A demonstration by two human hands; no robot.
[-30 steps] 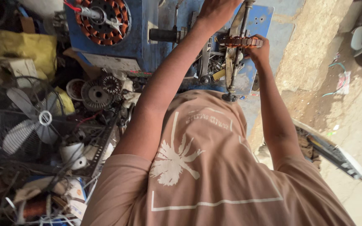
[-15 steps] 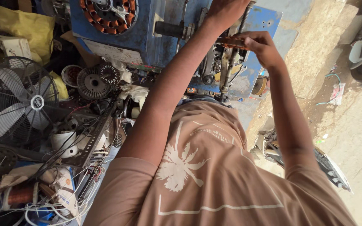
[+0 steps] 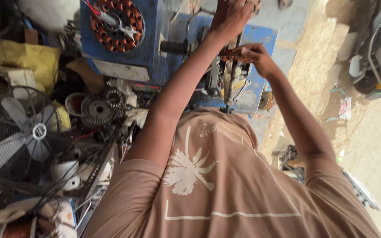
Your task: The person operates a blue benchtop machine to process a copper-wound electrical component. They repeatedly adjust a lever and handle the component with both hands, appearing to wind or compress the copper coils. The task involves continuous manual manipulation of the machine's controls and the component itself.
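My left hand (image 3: 231, 17) reaches up to the top of a blue coil-winding machine (image 3: 261, 39), fingers closed around a part at its upper edge; what it grips is cut off by the frame. My right hand (image 3: 256, 57) is just below it, pinching a small copper-wound coil (image 3: 229, 53) that sits on the machine's metal spindle (image 3: 228, 83). Both forearms stretch out from my brown printed shirt (image 3: 217, 185). A round stator with copper windings (image 3: 116, 24) is mounted on the machine's left face.
A table fan in a wire cage (image 3: 18, 132) stands at the left among motor rotors (image 3: 95, 110), wires and yellow bags (image 3: 18, 57). Bare sandy ground (image 3: 367, 132) lies at the right, with a dark vehicle part (image 3: 375, 57) at the upper right.
My right hand has drawn in slightly toward the copper coil. My left hand stays at the machine's top. The view has shifted, so the fan and clutter sit lower.
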